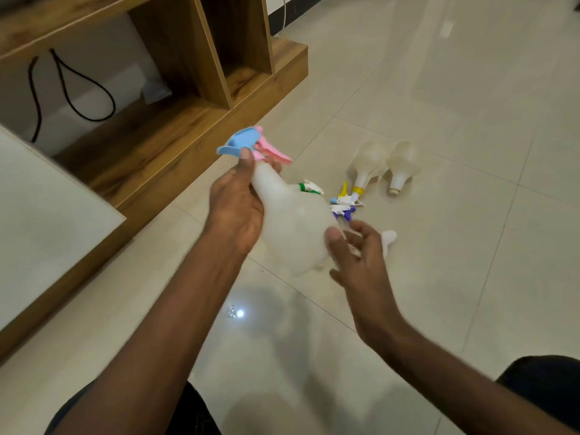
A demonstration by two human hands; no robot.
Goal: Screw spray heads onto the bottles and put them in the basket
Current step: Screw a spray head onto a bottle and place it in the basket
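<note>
a view from the head, looking down at two bare forearms reaching over a pale tiled floor. in the middle of the frame the left hand is wrapped around the neck of a cloudy white bottle, thumb up beside its blue and pink spray head, which appears already seated on the neck. the bottle tilts, head toward the upper left, base toward the lower right. the right hand sits at the bottle's base with fingers spread and relaxed, thumb against the plastic; it supports or touches rather than grips, though blur makes the contact hard to judge.

so one bottle looks assembled, or nearly so, and seems ready to go to the basket, which is not in view.

right of centre, on the floor, two more white bottles lie side by side: the left floor bottle has a yellow collar at its neck, so a head may be attached; the right floor bottle has a bare open neck. just below them and near the held bottle lies a small heap of loose spray heads, green, yellow and purple among white. at least one bottle still wants a head.

upper left of the frame holds a wooden shelf unit with a black cable looped inside.
</note>
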